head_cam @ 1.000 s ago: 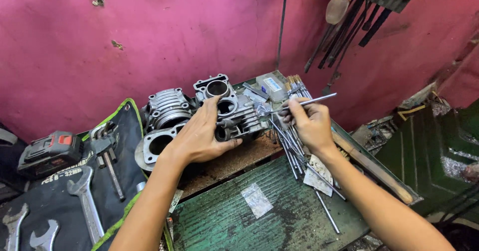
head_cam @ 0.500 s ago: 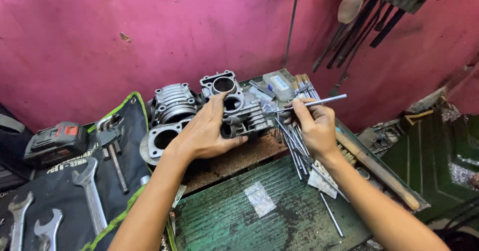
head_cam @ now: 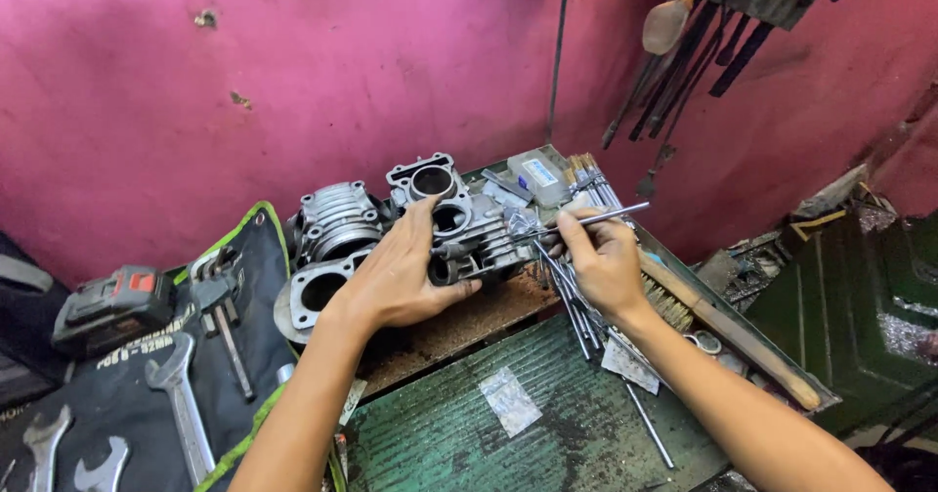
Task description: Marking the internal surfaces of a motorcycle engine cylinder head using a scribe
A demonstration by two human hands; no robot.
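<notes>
The left hand [head_cam: 396, 277] lies spread over a finned engine cylinder [head_cam: 469, 233] on the bench [head_cam: 459, 424], fingers apart, steadying it; the right hand [head_cam: 606, 262] has its fingers clamped on a thin metal rod [head_cam: 596, 218]. The step looks like lining the rod up with the cylinder; next it needs careful aim at a hole.

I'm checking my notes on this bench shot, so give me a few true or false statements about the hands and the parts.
1. The left hand rests on a finned engine cylinder. True.
2. The right hand holds a wrench. False: it pinches a thin metal rod.
3. The wall is pink. True.
4. The wrenches lie right of the hands. False: they lie to the left, on a dark tool roll.
</notes>
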